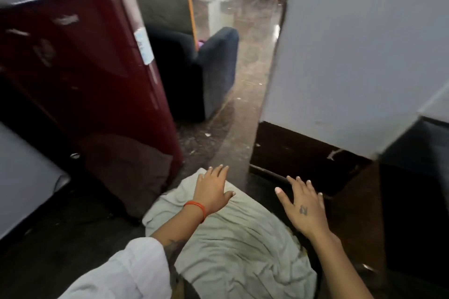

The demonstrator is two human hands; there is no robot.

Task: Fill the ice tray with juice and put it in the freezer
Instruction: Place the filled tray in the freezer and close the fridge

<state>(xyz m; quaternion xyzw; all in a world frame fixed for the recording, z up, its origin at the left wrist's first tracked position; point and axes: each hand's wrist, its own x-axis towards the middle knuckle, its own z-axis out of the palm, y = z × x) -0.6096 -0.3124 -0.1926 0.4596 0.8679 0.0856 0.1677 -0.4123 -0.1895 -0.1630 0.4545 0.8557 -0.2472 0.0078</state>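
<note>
A dark red fridge (80,63) stands at the left with its door closed. My left hand (212,189) reaches forward with straight, spread fingers and holds nothing; an orange band circles its wrist. My right hand (303,204) is also held out flat with spread fingers and is empty. Both hands hover low in the middle, to the right of the fridge's lower corner. No ice tray or juice is in view.
A pale green cloth (230,238) lies bunched below my hands. A dark blue armchair (209,73) stands behind the fridge. A grey wall (352,56) with a dark skirting rises at the right. A glossy floor (233,31) runs ahead into another room.
</note>
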